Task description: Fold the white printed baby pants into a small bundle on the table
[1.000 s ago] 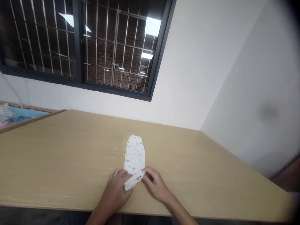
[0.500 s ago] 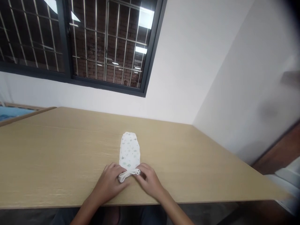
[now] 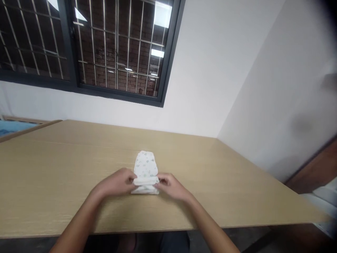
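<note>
left hand and right hand in tight pinches on opposite sides of folded white cloth, its print illegible

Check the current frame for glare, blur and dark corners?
Head view: bright light reflections glare in the window; head view: left hand and right hand look slightly soft, as does the printed cloth; head view: top right corner dark.
</note>
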The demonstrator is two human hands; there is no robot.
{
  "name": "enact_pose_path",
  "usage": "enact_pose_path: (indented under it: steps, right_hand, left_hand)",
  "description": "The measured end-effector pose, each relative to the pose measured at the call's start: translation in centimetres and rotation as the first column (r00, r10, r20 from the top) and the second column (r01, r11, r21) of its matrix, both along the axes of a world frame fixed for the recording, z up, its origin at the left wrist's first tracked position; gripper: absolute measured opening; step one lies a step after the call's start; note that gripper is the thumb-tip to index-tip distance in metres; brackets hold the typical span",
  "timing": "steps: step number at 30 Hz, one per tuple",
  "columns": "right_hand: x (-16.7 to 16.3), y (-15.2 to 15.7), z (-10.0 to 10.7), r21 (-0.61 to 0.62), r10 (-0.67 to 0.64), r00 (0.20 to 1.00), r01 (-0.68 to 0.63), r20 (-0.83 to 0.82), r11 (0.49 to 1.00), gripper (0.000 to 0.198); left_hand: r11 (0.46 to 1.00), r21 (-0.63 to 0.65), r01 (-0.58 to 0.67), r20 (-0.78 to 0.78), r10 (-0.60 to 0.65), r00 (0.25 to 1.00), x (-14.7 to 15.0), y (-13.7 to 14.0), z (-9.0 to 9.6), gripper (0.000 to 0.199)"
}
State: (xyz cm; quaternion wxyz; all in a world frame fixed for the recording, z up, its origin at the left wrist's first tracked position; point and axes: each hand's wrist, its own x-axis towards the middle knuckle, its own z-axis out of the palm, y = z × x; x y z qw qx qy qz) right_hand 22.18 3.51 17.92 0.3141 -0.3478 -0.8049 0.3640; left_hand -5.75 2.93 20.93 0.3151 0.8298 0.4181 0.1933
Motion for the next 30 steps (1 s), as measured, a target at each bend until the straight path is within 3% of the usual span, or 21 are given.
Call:
enact_pose_path:
  steps: [3,6,10,14,21,25,27,30]
  right_hand:
    - [-0.9,5.3,0.2,-0.204,-0.043,0.977,-0.001,-0.21,0.979,0.044]
    - [-2.0,10.7,-0.7,-0.298,-0.239,0.92,0.144,-0.312,0.944,0.048]
    - [-3.2,16.3,-2.7,-0.281,-0.389,0.881,0.315,-0.269,0.907,0.037]
    - [-3.9,19.6,-4.7,-0.204,-0.46,0.862,0.421,-0.213,0.884,0.029]
    - [-3.4,21.2,-6.0,-0.045,-0.59,0.803,0.589,-0.078,0.807,0.02]
    - [-3.8,19.9,-4.6,0.068,-0.638,0.767,0.641,-0.062,0.764,0.037]
    - [-4.5,18.7,-4.0,0.196,-0.597,0.802,0.587,-0.011,0.785,0.04]
    - [-5.7,16.8,-4.0,0.386,-0.441,0.866,0.333,0.237,0.86,0.046]
  left_hand:
    - [0.997,-0.03,-0.068,0.116,0.071,0.991,0.0,5.7,0.8,0.033]
    - [0.979,-0.071,-0.191,0.246,0.203,0.948,0.4,10.8,-0.1,0.037]
    - [0.933,-0.059,-0.355,0.258,0.357,0.898,1.0,15.6,-2.7,0.041]
    - [0.863,0.001,-0.505,0.24,0.49,0.838,1.6,18.6,-5.5,0.037]
    - [0.794,0.116,-0.597,0.174,0.575,0.799,2.4,20.6,-8.8,0.026]
    - [0.731,0.225,-0.645,0.203,0.612,0.765,3.0,20.0,-8.8,0.028]
    - [0.718,0.296,-0.63,0.22,0.59,0.777,4.1,19.0,-8.8,0.033]
    - [0.76,0.388,-0.521,0.195,0.485,0.853,6.6,16.9,-9.3,0.038]
